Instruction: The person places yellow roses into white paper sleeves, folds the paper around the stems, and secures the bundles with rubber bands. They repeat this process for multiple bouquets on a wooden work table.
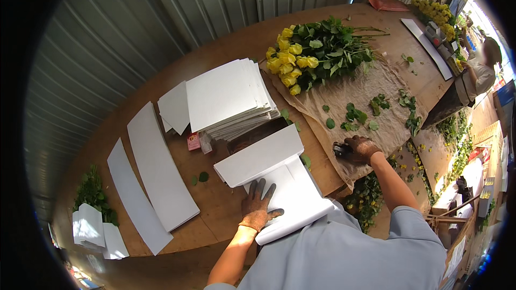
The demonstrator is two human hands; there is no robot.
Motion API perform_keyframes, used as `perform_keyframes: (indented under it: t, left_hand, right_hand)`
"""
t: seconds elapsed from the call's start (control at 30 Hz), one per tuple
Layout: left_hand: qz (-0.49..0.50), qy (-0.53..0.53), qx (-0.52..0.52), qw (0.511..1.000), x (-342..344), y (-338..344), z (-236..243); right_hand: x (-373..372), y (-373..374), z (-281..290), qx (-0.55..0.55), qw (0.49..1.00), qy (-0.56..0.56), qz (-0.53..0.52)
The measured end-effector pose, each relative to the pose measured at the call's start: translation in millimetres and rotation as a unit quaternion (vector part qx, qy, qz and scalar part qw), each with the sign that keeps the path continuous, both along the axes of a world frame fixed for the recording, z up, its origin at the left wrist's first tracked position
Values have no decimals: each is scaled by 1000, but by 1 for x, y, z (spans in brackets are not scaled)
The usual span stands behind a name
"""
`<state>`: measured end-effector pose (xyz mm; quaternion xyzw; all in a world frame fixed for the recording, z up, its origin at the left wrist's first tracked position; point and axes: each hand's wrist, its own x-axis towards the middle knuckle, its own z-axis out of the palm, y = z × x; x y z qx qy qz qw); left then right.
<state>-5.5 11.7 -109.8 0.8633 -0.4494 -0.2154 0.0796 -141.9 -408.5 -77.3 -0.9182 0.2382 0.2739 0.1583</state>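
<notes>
No words or numbers can be read. The little red box [193, 140] on the tabletop [215, 196], toward nine o'clock, has marks too small to read.

On the table [220, 207], a stack of sheets [228, 94] stands left of the rose bunch [290, 64], which lies along the back edge of a cloth [387, 83]. Loose leaves [355, 115] lie on the cloth before the roses. Left of the stack, two long strips [161, 166] lie side by side; a small box [193, 141] sits just before it. Nearest the body, a paper sheet [295, 188] lies under the left hand [259, 207]; the right hand [359, 150] is on the cloth's front part, around a small tool [342, 150]. Behind the table runs a wall [209, 0].
</notes>
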Motion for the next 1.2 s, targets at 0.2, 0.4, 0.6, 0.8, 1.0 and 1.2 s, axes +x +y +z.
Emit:
perform_keyframes:
  t: [0.2,0.4,0.6,0.8,1.0,1.2]
  left_hand:
    - [-32,-5,48,998,8,-17,29]
    - [73,302,-117,943,20,-35,113]
    - [1,434,-411,802,-7,-49,121]
    - [273,509,-540,612,5,38,103]
    - [583,176,-297,735,54,155,-25]
    - [546,-21,-174,819,58,168,-39]
  right_hand:
    - [-27,8,-14,-24,990,-137,29]
    - [-24,38,94,183,913,-364,-11]
    - [35,147,168,318,802,-470,186]
    - [32,-21,24,-65,887,-441,-120]
    - [-18,-67,-70,-192,941,-188,-206]
    - [-44,-44,-69,-196,943,-121,-240]
